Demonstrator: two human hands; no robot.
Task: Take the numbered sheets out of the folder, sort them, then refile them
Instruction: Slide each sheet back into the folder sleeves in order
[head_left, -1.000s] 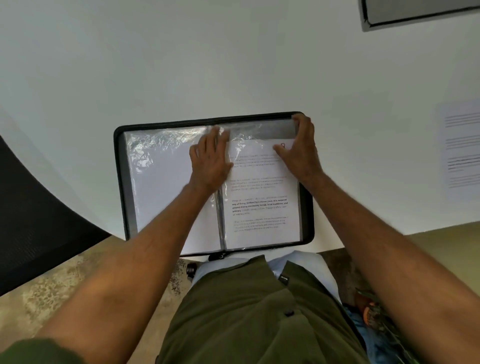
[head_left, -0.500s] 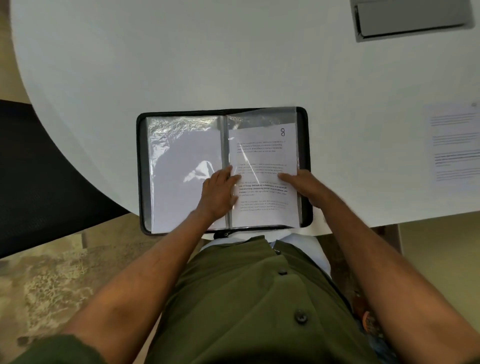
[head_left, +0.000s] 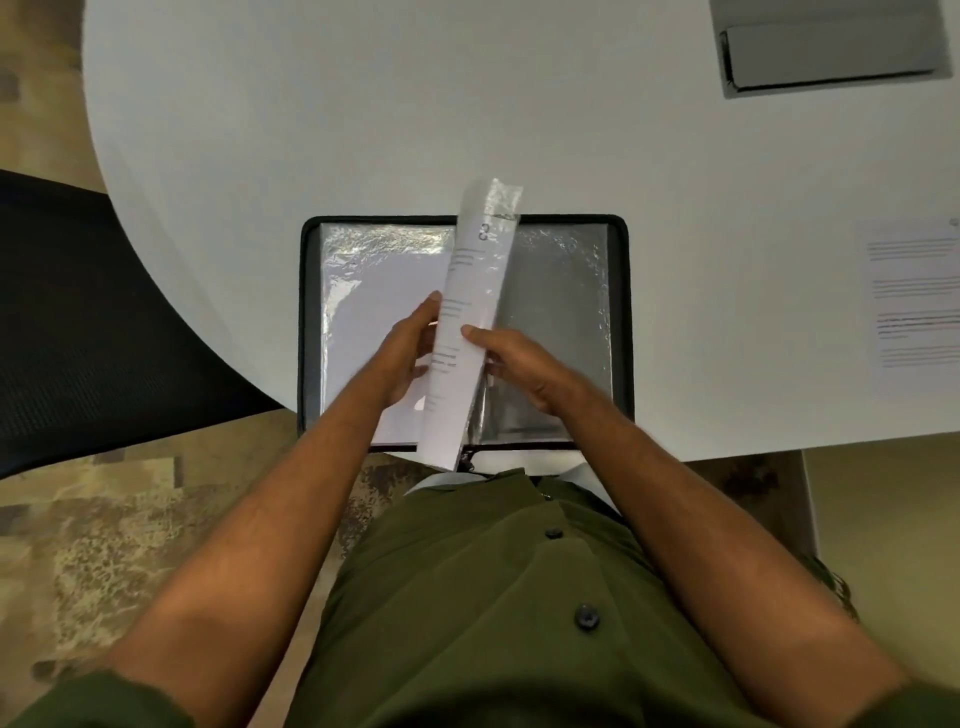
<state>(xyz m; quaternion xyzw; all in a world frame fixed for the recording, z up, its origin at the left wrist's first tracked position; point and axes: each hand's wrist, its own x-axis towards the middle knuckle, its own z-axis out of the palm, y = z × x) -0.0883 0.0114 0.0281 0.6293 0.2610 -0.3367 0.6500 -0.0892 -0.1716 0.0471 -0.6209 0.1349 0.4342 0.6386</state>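
Where the olive-green buttoned shirt (head_left: 483, 587) fills the near edge of the view, two bare forearms reach forward over patterned beige carpet (head_left: 119, 525) to a black zip-edged folder of clear plastic sleeves (head_left: 621, 332) lying open at the near rim of the pale grey rounded tabletop (head_left: 311, 104). Over the folder's spine the left hand (head_left: 402, 353) sits behind a raised clear sleeve holding a white printed sheet (head_left: 467, 322), its fingers reaching up along the sleeve's left edge; how firmly they curl round it I cannot tell. Opposite it the right hand (head_left: 519, 364) pinches the same sleeve, thumb on the printed face and the other fingers tucked behind. That sleeve stands nearly on edge, tilted slightly, its top poking past the folder's far border, with a numeral near the top that looks like an 8. To its left lies a sleeve with a blank white sheet (head_left: 374, 312), to its right a shiny sleeve over dark backing (head_left: 561, 312). A black mesh chair (head_left: 104, 312) stands left of the tabletop. Well right, a loose white sheet with lines of print (head_left: 914, 296) lies flat, and farthest off sits a grey rectangular panel (head_left: 831, 41).
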